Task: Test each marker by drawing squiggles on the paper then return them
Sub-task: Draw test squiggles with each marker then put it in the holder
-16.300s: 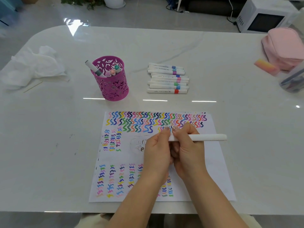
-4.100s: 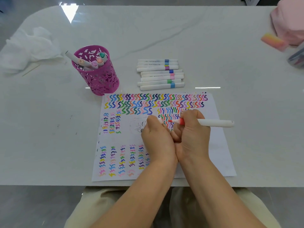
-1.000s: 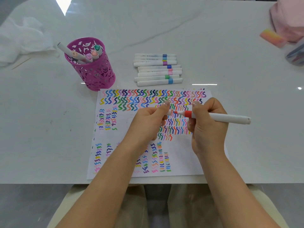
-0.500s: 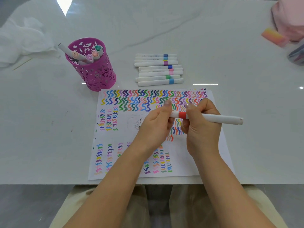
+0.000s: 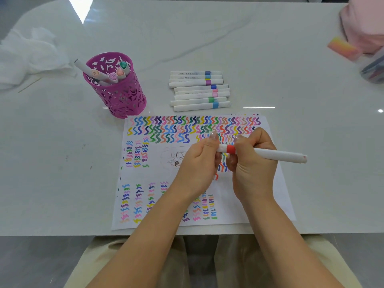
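Far left: a crumpled white tissue lies on the table, with a thin stick just in front of it.
Pen cup: a magenta cut-out cup stands upright near the paper's far left corner; several capped markers lean inside it.
Loose markers: a row of white markers with coloured bands lies side by side just beyond the paper, each with its long axis left to right.
Paper: the white paper lies flat at the table's near edge, covered in coloured squiggles, with a faint sketch near its middle.
Left hand: the left hand is curled round the held marker's left end, which is hidden inside it.
Held marker: the held marker is over the paper's right half. Its long axis runs left to right, angled slightly toward the near side at the right; the butt end points right, past the paper's edge. It has a white barrel, with a red band showing between the two hands.
Right hand: the right hand has its fingers wrapped round the barrel just right of the red band.
Far right: a pink pouch, an orange-pink eraser just beside it, and a clear container cut off by the frame.
Table: the table is glossy white with grey veins and light glints; the floor below is grey.
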